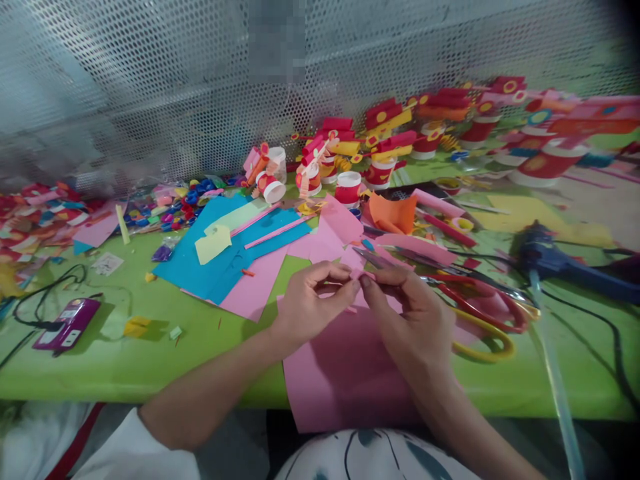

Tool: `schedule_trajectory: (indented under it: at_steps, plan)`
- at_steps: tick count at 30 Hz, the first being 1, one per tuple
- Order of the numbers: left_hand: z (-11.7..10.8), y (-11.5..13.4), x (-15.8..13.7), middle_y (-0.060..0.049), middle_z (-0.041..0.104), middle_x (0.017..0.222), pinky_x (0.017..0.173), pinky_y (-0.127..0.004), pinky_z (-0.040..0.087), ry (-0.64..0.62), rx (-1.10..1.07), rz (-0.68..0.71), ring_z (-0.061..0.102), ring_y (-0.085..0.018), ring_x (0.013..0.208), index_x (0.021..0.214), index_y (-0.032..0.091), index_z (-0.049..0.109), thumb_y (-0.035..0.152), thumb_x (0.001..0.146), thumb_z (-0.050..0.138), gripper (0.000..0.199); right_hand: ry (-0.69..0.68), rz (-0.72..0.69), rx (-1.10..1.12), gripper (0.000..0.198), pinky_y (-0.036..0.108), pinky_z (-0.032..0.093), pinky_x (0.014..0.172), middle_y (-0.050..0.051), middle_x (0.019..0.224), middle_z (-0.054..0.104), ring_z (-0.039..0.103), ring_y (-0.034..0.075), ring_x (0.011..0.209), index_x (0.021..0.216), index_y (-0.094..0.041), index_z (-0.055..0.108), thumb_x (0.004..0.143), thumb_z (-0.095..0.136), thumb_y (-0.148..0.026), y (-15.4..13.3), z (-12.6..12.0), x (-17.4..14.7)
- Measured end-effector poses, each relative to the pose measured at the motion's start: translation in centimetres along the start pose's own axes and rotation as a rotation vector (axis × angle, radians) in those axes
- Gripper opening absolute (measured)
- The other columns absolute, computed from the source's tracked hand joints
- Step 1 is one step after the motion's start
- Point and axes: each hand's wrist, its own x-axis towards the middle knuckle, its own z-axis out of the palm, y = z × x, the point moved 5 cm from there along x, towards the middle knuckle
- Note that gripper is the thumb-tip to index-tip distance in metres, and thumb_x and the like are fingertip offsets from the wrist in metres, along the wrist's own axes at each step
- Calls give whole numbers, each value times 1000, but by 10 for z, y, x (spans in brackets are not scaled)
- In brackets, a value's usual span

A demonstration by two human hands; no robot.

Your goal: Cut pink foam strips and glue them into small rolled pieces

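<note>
This looked like a craft workshop, for coloured paper point(325, 383), scissors point(483, 358), a glue gun point(570, 267) and many similar red cups point(377, 175) topped with paper rolls point(400, 140) crowded the green table point(110, 373).

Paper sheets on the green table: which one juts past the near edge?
The big pink sheet below the left hand and right hand. Only it overhangs the near edge of the table; the blue sheet lies wholly farther back.
</note>
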Motion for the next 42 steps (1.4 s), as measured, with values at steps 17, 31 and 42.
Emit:
schedule_trajectory:
  at_steps: [17, 31, 42]
  plan:
    - [-4, -2, 10, -3, 73, 84, 78, -30, 59, -118, -124, -190, 70, -14, 78, 89, 16, 73, 37, 77, 87, 28, -97, -125, -114, 4, 37, 57, 71, 3, 84, 74, 69, 22, 75, 91, -27, 71, 92, 67, -26, -12, -1, 3]
    - [-5, -18, 10, -3, 77, 88, 88, -33, 61, -97, -439, -367, 74, -15, 85, 86, 16, 74, 28, 72, 91, 25, -211, 203, 200, 25, 30, 63, 64, 6, 98, 74, 69, 18, 78, 107, -24, 74, 88, 76, -38, 6, 6, 7]
    - [-2, -3, 7, -3, 77, 86, 78, -36, 66, -70, -242, -186, 75, -19, 81, 87, 19, 79, 34, 70, 92, 26, -185, 382, 427, 16, 27, 63, 60, 2, 81, 76, 72, 17, 68, 88, -24, 78, 80, 82, -37, 9, 5, 4]
